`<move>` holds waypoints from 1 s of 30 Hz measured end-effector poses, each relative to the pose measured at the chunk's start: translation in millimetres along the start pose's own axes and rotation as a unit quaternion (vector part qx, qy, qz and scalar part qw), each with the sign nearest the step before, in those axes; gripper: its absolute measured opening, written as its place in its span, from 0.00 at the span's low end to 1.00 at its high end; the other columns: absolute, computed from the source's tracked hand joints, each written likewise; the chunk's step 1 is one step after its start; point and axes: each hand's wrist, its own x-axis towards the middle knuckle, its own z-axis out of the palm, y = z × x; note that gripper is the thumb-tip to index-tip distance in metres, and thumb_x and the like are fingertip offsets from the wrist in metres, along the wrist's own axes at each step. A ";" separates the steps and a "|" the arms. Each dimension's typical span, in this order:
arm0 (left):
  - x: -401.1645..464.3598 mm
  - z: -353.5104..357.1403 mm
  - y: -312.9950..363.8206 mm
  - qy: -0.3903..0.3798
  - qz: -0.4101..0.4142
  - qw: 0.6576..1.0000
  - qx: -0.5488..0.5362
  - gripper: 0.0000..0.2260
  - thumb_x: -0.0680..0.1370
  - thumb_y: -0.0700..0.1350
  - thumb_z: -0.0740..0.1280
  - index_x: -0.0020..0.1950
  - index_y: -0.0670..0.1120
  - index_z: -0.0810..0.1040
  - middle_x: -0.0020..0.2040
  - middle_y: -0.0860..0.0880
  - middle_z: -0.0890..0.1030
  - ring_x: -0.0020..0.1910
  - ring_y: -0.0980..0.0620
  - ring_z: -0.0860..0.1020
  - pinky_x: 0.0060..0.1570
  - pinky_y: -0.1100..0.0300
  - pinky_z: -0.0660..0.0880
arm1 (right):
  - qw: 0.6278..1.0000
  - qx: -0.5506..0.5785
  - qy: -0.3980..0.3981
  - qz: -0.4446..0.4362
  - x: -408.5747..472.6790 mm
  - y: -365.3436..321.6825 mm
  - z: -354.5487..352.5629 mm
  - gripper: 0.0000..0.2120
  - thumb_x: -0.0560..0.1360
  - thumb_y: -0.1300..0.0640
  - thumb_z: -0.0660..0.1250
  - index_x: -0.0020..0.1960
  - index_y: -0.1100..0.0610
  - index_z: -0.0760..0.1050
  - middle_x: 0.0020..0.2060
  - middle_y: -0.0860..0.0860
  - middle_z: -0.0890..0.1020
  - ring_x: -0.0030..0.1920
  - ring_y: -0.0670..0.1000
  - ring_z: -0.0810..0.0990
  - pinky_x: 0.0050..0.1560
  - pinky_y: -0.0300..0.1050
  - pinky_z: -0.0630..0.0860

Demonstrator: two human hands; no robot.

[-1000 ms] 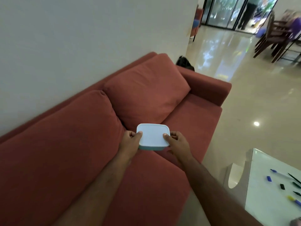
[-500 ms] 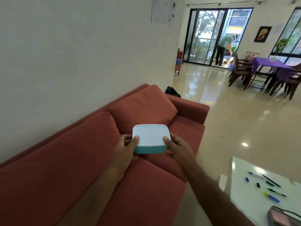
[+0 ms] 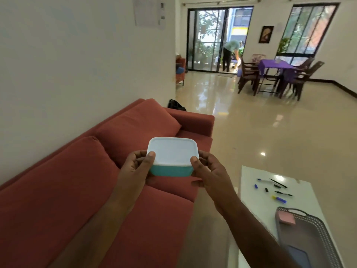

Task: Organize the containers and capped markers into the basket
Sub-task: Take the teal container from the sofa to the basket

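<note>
Near the middle of the frame, a teal box with a white lid point(image 3: 172, 157) is held up in the air over the red sofa point(image 3: 81, 190), clear of the cushions. It seems to be held level and by its two ends so the lid stays on while it is carried. The left hand point(image 3: 133, 169) clamps the left end, thumb on the lid's edge and fingers curled under. The right hand point(image 3: 209, 171) does the same on the right end. Both hands are closed on the box, apart only by its width.

At the lower right, the grey basket point(image 3: 316, 225) sits on the white table point(image 3: 251, 176), with a pink box point(image 3: 286, 218) already inside. Pens and loose caps point(image 3: 274, 188) lie scattered on the table just beyond the basket. My guess is the box goes there next.
</note>
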 end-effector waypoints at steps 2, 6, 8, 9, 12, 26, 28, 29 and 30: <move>-9.7 21.8 3.5 -0.019 0.003 1.000 0.004 0.13 0.76 0.57 0.69 0.57 0.53 0.78 0.48 0.50 0.83 0.47 0.50 0.81 0.51 0.41 0.81 | 1.000 -0.001 0.015 0.003 -12.8 -2.6 -26.5 0.25 0.72 0.36 0.68 0.65 0.45 0.73 0.57 0.47 0.82 0.55 0.50 0.83 0.44 0.46 0.84; -43.8 70.7 8.0 -0.049 0.003 0.999 0.007 0.11 0.78 0.53 0.68 0.58 0.51 0.78 0.47 0.50 0.82 0.43 0.54 0.80 0.50 0.44 0.81 | 0.999 -0.003 0.044 0.010 -45.4 -10.9 -82.1 0.25 0.71 0.36 0.67 0.64 0.45 0.75 0.55 0.47 0.83 0.53 0.49 0.84 0.44 0.45 0.83; -64.5 93.9 6.5 -0.072 -0.001 0.997 0.011 0.12 0.78 0.52 0.67 0.59 0.49 0.77 0.51 0.46 0.82 0.44 0.53 0.81 0.48 0.47 0.83 | 0.998 -0.010 0.057 0.017 -65.7 -13.4 -109.8 0.23 0.73 0.37 0.67 0.65 0.46 0.75 0.55 0.46 0.83 0.53 0.49 0.84 0.44 0.45 0.82; -75.2 104.8 4.7 -0.086 -0.004 0.996 0.010 0.13 0.78 0.52 0.67 0.60 0.49 0.76 0.53 0.46 0.82 0.44 0.53 0.81 0.47 0.49 0.83 | 0.998 -0.011 0.064 0.020 -77.0 -14.2 -123.3 0.22 0.74 0.38 0.67 0.65 0.46 0.75 0.56 0.46 0.82 0.53 0.49 0.84 0.44 0.45 0.82; -103.1 133.3 -0.1 -0.130 -0.008 0.991 -0.001 0.15 0.77 0.53 0.67 0.61 0.49 0.76 0.53 0.46 0.82 0.44 0.52 0.82 0.43 0.54 0.83 | 0.995 -0.018 0.090 0.023 -107.0 -10.9 -158.0 0.20 0.76 0.40 0.67 0.65 0.46 0.75 0.56 0.46 0.81 0.54 0.51 0.83 0.44 0.47 0.83; -164.2 227.6 -13.7 -0.289 -0.023 0.957 0.003 0.21 0.73 0.57 0.67 0.61 0.48 0.75 0.53 0.48 0.82 0.43 0.54 0.82 0.43 0.55 0.83 | 0.967 -0.013 0.251 0.046 -223.8 -8.3 -238.7 0.20 0.75 0.42 0.68 0.64 0.48 0.76 0.56 0.50 0.82 0.51 0.51 0.85 0.48 0.54 0.83; -170.1 233.4 -16.7 -0.308 -0.022 0.951 0.008 0.19 0.75 0.56 0.66 0.62 0.48 0.74 0.54 0.47 0.82 0.43 0.53 0.83 0.44 0.53 0.83 | 0.960 -0.015 0.275 0.051 -236.8 -11.5 -240.6 0.18 0.77 0.44 0.67 0.64 0.48 0.75 0.57 0.51 0.82 0.52 0.52 0.85 0.48 0.55 0.83; -173.3 235.3 -19.4 -0.317 -0.020 0.948 0.007 0.17 0.76 0.55 0.66 0.62 0.48 0.74 0.54 0.47 0.82 0.43 0.53 0.83 0.44 0.52 0.83 | 0.958 -0.014 0.283 0.054 -244.1 -12.5 -241.4 0.17 0.77 0.45 0.67 0.64 0.48 0.75 0.57 0.52 0.82 0.52 0.52 0.85 0.48 0.53 0.83; -177.6 236.5 -23.0 -0.329 -0.023 0.944 0.007 0.16 0.77 0.54 0.66 0.62 0.48 0.74 0.55 0.47 0.82 0.44 0.53 0.84 0.44 0.52 0.83 | 0.954 -0.014 0.293 0.059 -252.7 -12.6 -241.3 0.16 0.78 0.45 0.67 0.64 0.47 0.76 0.56 0.52 0.82 0.52 0.52 0.85 0.47 0.52 0.84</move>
